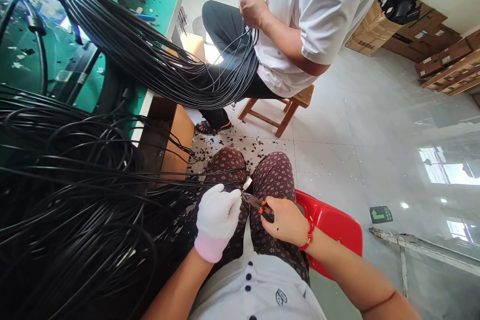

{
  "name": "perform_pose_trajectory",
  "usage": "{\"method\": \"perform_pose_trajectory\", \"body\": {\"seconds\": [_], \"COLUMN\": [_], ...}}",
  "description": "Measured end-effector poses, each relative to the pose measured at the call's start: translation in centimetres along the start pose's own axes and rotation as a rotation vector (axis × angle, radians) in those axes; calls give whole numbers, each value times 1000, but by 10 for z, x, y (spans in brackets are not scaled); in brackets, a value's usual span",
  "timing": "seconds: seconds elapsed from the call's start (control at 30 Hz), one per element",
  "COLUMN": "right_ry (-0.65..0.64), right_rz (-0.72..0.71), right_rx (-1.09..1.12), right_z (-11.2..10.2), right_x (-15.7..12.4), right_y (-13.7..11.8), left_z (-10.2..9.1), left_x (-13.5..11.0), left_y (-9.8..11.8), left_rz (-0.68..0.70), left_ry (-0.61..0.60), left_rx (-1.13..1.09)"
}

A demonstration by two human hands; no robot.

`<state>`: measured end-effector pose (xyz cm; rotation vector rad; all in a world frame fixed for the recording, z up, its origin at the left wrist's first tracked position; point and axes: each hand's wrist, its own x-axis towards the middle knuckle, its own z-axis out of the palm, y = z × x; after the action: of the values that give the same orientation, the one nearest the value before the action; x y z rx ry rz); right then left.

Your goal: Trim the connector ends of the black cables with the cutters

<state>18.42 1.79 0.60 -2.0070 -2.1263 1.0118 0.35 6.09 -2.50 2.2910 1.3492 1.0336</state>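
My left hand (218,214), in a white glove with a pink cuff, is closed in a pinch above my lap. It grips a thin black cable (191,178) that comes in from the left; a small whitish piece (247,183) shows just beyond the fingertips. My bare right hand (288,221) wraps around the black and orange handles of small pliers (254,201). Their jaws point left, at the fingertips of the glove. Whether the jaws touch the cable is too small to tell.
Loose black cables (75,170) heap up at my left. A thick cable bundle (150,50) runs from the green table (165,10) to a co-worker's lap (228,30). Dark scraps (240,140) litter the floor. A red stool (337,230) is under me; boxes (371,30) stand back right.
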Motion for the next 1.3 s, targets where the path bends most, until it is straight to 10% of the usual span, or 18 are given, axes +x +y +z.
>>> {"method": "perform_pose_trajectory", "body": {"seconds": [0.43,0.87,1.3], "right_ry": [213,62,-142], "right_rz": [68,6,332], "right_rx": [769,1238,1775], "right_z": [-15,-10,2], "right_x": [20,50,57], "right_y": [3,-4,-5], "left_z": [-2,-7,-10], "left_x": [-1,2,9], "left_y": [4,10,6], "left_rz": [-488,-681,-1026], "left_ry": [-230,-473,-360], "left_rx": [-365,-775,-1129]}}
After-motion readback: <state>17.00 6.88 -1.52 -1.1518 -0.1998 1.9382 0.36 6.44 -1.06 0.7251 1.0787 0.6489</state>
